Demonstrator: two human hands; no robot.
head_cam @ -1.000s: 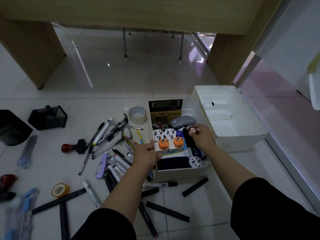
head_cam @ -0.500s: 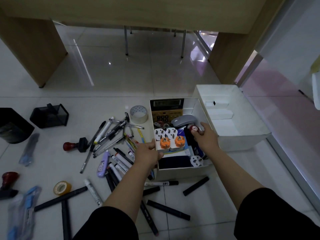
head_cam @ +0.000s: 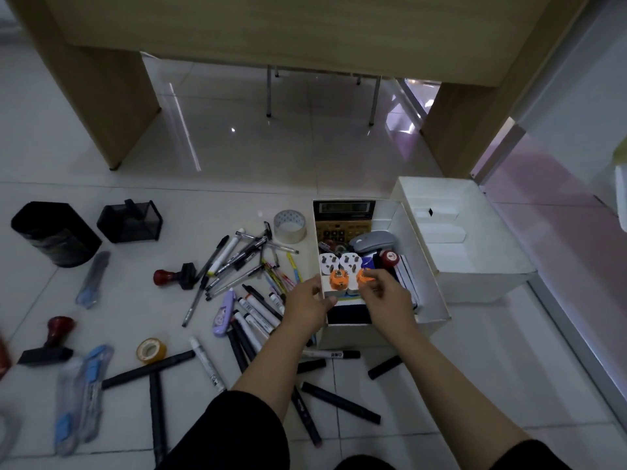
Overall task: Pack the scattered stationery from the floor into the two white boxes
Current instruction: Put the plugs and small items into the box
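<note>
White nearer box [head_cam: 437, 310] looked crowded; my left hand [head_cam: 307, 305] gripped its wall, my right hand [head_cam: 385, 296] pinched an orange plug [head_cam: 364, 276], which I feared might topple neighbours.

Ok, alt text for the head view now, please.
Both hands reach into the nearer white box: the left hand holds its near-left wall, the right hand touches an orange plug. Pens and markers lie scattered on the floor.

The single head view looks steeply down and forward at the floor [head_cam: 339, 157], its dim edges perhaps blurred.
</note>
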